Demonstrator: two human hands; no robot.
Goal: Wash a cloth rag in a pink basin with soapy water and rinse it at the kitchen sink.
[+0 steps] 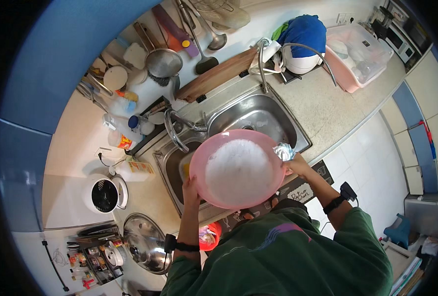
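A pink plastic basin (pixel 200 155) with white suds (pixel 239 172) in it is held over the front of a double stainless steel sink (pixel 278 122). My left hand (pixel 191 192) grips the basin's left rim. At its right rim is my right hand (pixel 296 164), its fingers closed on the edge; a crumpled silvery piece, perhaps foil or film (pixel 284 151), shows beside those fingers, and whether it is held too I cannot tell. A curved chrome faucet (pixel 176 129) reaches over the left bowl, partly hidden by the basin. A yellow item (pixel 186 170) shows in that bowl.
A flexible-neck tap (pixel 263 70) rises behind the right bowl. Bottles (pixel 139 170) and a steel lid (pixel 143 242) stand on the left counter. To the right are a pink storage box (pixel 352 79) and a blue cloth (pixel 304 35) over a white appliance. Utensils hang on the wall.
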